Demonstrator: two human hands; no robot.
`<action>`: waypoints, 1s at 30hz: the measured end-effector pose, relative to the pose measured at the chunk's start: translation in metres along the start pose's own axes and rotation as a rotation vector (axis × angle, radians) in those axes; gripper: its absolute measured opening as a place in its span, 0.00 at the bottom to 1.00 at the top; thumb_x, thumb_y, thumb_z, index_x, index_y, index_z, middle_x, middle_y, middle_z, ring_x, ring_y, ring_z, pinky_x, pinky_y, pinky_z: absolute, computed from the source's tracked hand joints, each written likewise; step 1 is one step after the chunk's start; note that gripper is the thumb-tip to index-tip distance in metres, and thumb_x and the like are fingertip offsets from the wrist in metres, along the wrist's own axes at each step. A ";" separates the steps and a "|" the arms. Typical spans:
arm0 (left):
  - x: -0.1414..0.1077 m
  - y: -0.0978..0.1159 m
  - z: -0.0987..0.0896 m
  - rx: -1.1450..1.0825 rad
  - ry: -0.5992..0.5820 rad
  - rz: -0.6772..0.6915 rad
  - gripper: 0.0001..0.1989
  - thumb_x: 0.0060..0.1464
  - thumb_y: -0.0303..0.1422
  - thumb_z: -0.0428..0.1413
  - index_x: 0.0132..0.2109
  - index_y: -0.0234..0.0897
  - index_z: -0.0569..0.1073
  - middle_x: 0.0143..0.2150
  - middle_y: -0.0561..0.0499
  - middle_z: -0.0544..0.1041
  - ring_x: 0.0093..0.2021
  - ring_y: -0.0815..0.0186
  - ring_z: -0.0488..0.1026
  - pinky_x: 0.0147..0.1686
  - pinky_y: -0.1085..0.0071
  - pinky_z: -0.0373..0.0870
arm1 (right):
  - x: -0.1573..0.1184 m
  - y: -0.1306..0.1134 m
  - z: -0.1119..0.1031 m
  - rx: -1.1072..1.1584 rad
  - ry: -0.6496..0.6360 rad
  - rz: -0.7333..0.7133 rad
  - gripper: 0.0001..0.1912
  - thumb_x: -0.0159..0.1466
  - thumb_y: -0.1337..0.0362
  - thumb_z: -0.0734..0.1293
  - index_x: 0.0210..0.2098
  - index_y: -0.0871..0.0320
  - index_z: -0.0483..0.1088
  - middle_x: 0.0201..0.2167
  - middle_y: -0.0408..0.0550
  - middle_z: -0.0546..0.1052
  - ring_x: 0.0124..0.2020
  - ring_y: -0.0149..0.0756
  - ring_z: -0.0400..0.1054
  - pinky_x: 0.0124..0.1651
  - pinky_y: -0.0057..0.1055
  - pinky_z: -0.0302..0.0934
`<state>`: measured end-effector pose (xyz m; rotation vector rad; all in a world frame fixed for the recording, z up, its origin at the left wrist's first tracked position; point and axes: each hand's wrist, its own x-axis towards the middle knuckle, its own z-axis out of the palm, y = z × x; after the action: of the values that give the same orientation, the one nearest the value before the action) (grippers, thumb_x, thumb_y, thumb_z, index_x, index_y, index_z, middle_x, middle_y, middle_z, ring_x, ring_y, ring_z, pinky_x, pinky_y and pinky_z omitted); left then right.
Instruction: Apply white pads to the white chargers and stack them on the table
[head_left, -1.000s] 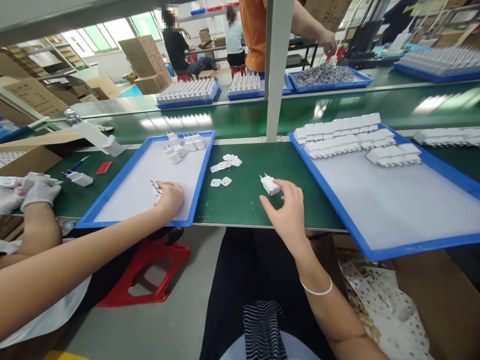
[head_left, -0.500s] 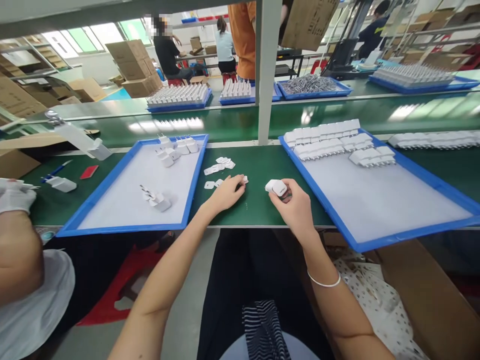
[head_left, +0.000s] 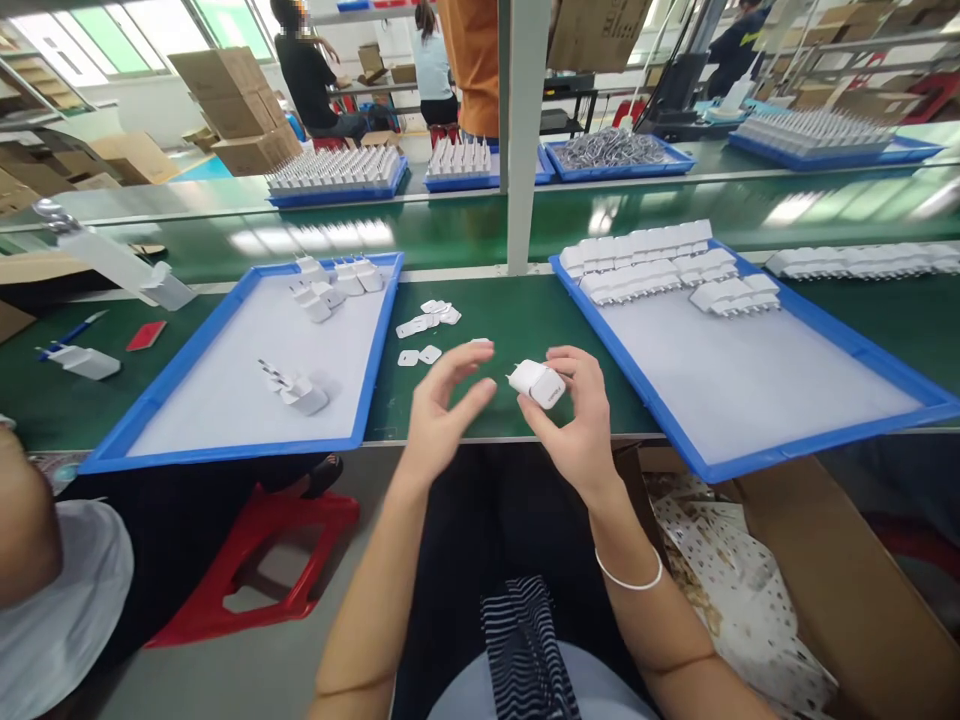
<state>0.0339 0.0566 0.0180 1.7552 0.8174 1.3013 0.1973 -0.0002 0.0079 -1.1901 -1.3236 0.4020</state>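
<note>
Sitting in 2 near trays (head_left: 225,370): plugs (head_left: 304,396)

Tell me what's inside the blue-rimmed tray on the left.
The tray holds a far cluster of white plugs and a smaller, nearer group. What lies directly beneath them is hidden.

Beneath the grip of the right hand (head_left: 581,425) runs a green bench (head_left: 480,283). Left of that grip lie small white tabs (head_left: 430,320), a blue-rimmed tray (head_left: 217,370), then a red card (head_left: 145,336) and a pen (head_left: 94,320); right of it, a second tray (head_left: 795,385).
</note>
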 end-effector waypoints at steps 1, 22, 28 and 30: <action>-0.014 0.007 0.008 -0.028 -0.039 0.011 0.20 0.59 0.35 0.62 0.57 0.42 0.74 0.60 0.43 0.76 0.60 0.58 0.74 0.61 0.60 0.71 | -0.008 -0.004 0.002 0.069 -0.014 0.007 0.15 0.62 0.67 0.70 0.47 0.54 0.65 0.54 0.54 0.72 0.54 0.43 0.69 0.51 0.39 0.68; -0.091 0.093 0.022 0.322 0.166 0.184 0.21 0.51 0.25 0.67 0.52 0.42 0.77 0.46 0.51 0.80 0.45 0.62 0.78 0.44 0.63 0.79 | -0.052 -0.026 0.005 0.170 -0.103 -0.383 0.22 0.60 0.70 0.66 0.54 0.51 0.66 0.41 0.48 0.72 0.38 0.39 0.64 0.38 0.41 0.63; -0.094 0.098 0.025 0.314 0.196 0.206 0.21 0.50 0.25 0.66 0.51 0.44 0.77 0.44 0.52 0.80 0.42 0.63 0.77 0.41 0.62 0.80 | -0.055 -0.032 0.003 0.121 -0.085 -0.377 0.21 0.59 0.68 0.65 0.52 0.51 0.65 0.41 0.47 0.71 0.37 0.39 0.64 0.37 0.41 0.64; -0.095 0.098 0.027 0.301 0.208 0.207 0.21 0.50 0.26 0.67 0.51 0.43 0.76 0.44 0.52 0.80 0.43 0.62 0.77 0.42 0.62 0.80 | -0.055 -0.034 0.003 0.148 -0.056 -0.383 0.20 0.59 0.69 0.65 0.51 0.51 0.66 0.40 0.47 0.72 0.37 0.39 0.65 0.37 0.40 0.65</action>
<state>0.0383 -0.0775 0.0563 2.0042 1.0128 1.5841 0.1658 -0.0573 0.0071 -0.7846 -1.5053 0.2511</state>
